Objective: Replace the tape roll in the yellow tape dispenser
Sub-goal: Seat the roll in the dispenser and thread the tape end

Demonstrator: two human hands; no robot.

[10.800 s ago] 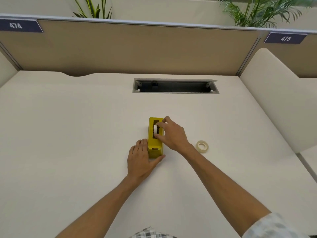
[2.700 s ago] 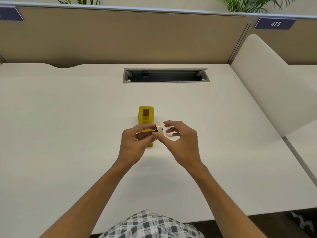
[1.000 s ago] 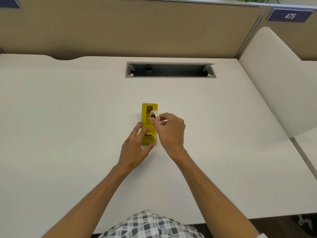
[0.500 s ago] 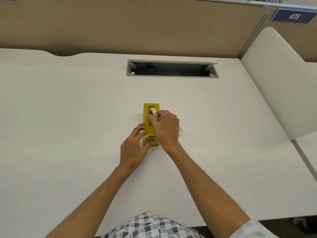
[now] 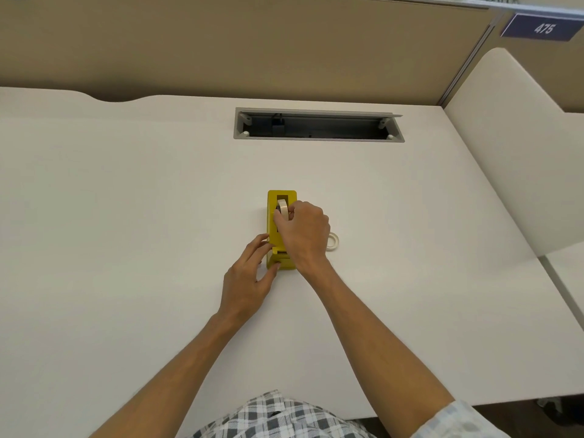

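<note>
The yellow tape dispenser [image 5: 274, 216] stands lengthwise on the white desk [image 5: 126, 216] near the middle. My right hand [image 5: 305, 237] pinches a cream tape roll [image 5: 282, 209] that sits upright in the dispenser's top slot. My left hand [image 5: 251, 273] holds the dispenser's near end, fingers on its left side and thumb at its front. A second, thinner tape roll [image 5: 333, 241] lies flat on the desk just right of my right hand, partly hidden by it.
A grey cable tray opening [image 5: 317, 125] is cut into the desk farther back. A tan partition [image 5: 252, 49] runs along the back edge, and a white side divider [image 5: 512, 147] rises at the right. The desk's near edge is by my checked shirt.
My right hand has lowered the tape roll from above the dispenser into its slot. My left hand stayed at the dispenser's near end.
</note>
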